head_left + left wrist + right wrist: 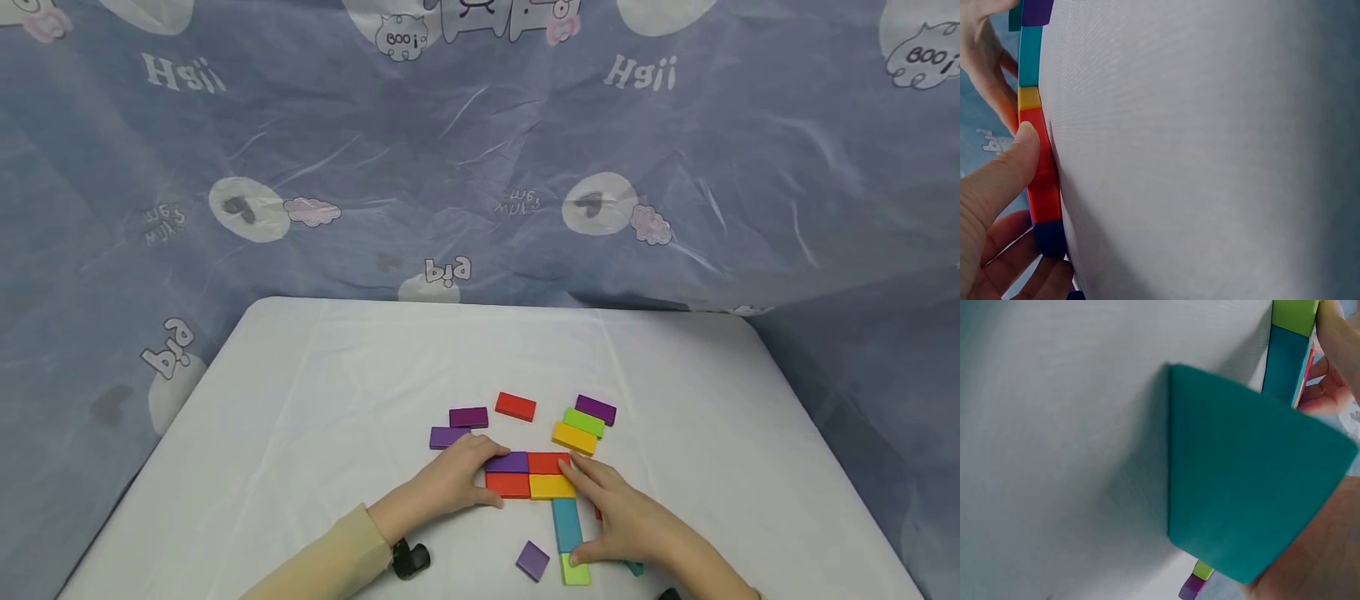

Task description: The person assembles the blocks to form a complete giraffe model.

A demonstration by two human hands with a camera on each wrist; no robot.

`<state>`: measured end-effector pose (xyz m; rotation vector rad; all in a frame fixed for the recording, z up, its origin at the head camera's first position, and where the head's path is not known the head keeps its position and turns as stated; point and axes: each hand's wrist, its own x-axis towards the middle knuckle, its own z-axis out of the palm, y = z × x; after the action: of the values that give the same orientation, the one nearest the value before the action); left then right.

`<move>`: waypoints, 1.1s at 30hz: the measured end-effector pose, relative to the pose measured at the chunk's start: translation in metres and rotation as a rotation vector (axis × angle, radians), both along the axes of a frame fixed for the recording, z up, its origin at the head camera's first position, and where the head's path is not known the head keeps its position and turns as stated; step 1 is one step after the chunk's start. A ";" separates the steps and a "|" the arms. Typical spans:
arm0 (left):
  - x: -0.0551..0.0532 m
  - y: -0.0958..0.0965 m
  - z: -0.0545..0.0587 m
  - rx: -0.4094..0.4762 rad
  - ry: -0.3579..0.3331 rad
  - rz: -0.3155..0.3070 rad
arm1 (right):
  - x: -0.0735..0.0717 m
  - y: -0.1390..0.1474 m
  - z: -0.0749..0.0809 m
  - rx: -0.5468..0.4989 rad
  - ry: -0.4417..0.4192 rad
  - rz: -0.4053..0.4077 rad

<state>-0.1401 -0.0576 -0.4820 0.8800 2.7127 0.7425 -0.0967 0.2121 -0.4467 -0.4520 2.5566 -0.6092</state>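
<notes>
On white cloth (pixel 360 358), the left hand (pixel 454 477) pinches adjoining blocks (pixel 507 486); the spread right hand (pixel 628 517) touches a lime block (pixel 576 573).

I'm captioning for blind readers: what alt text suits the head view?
A person's left grip pinches a purple block and red block on a white table; the right grip touches a lime block and another red block. Other coloured blocks lie around.

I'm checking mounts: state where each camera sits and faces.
Worn on head, facing forward and down at blocks; left grip, right grip, forearms show.
Worn on left wrist, facing tabletop and blocks; both grips show.
Worn on right wrist, facing nearest teal block; both grips partly show.
Head and right share the lime block by right thumb.
</notes>
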 end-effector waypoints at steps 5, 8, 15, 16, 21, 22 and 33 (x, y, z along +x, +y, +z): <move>0.000 0.002 0.002 -0.022 -0.006 -0.010 | 0.003 0.002 -0.001 -0.009 0.020 0.013; 0.000 0.002 0.002 -0.032 -0.013 -0.019 | 0.003 0.002 -0.001 -0.003 0.031 0.013; -0.001 0.002 0.004 -0.007 0.002 -0.019 | 0.002 0.002 -0.003 0.034 0.015 -0.012; -0.001 0.001 0.005 0.004 0.017 -0.011 | 0.001 0.001 -0.003 0.038 0.012 -0.016; -0.005 -0.008 0.009 0.093 0.165 0.182 | 0.000 -0.001 -0.004 0.049 0.009 -0.022; -0.006 -0.010 0.010 0.102 0.198 0.253 | -0.001 -0.001 -0.003 0.048 0.008 -0.020; -0.013 -0.025 0.007 -0.102 0.133 0.619 | -0.002 0.000 -0.001 0.027 0.019 0.002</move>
<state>-0.1531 -0.0829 -0.4750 0.0480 3.1328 0.6468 -0.0985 0.2118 -0.4481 -0.4528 2.5788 -0.5721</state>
